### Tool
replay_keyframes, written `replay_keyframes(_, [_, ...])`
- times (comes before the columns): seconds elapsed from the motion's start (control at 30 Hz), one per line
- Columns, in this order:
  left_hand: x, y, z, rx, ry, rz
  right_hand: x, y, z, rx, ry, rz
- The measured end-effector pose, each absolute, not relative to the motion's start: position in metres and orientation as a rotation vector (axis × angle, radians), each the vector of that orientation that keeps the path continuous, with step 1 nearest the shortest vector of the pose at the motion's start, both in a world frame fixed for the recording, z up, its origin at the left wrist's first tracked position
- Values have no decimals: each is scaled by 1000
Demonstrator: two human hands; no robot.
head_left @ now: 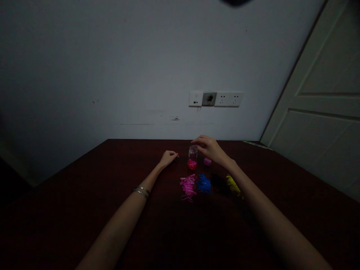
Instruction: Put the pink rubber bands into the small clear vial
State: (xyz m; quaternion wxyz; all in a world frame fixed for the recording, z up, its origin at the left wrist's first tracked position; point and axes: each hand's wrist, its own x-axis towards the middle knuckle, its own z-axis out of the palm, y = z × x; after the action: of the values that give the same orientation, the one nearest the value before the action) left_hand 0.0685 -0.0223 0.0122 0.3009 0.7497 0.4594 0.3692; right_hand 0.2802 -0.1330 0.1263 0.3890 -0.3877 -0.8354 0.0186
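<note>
A small clear jar stands upright on the dark table, with pink and red loops in its lower part. My right hand is above and beside its uncovered mouth, fingers stretched over the rim and thumb lower; no held thing shows. To the left of the jar, my left hand rests on the table with curled fingers; whatever may be inside them is hidden. Nearer to me lie heaps of small rubber bands: pink, blue, black and yellow, the last partly behind my right forearm.
A pink lid-like piece lies right of the jar, under my right wrist. The dark red table meets a pale wall with sockets. A panelled door stands at the right.
</note>
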Motion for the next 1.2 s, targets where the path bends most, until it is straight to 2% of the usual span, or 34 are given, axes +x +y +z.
replay_keyframes(0.17, [68, -21, 11, 1997, 1219, 984, 278, -142, 139, -1030, -2053, 210])
replay_keyframes(0.33, [69, -21, 11, 1992, 1217, 987, 269, -160, 148, -1108, -2284, 966])
replay_keyframes(0.4, [69, -22, 11, 1989, 1207, 987, 263, -164, 142, -1183, -2458, 1171])
replay_keyframes(0.47, [69, -23, 13, 1995, 1202, 981, 255, -166, 131, -1310, -2606, 1171])
replay_keyframes(0.6, [68, -24, 14, 2007, 1216, 978, 237, -167, 110, -1564, -2787, 960])
replay_keyframes(0.8, [68, -22, 11, 2015, 1211, 981, 223, -170, 98, -1609, -2906, 544])
replay_keyframes(1.2, [70, -22, 12, 1981, 1198, 984, 243, -155, 94, -1273, -2657, 988])
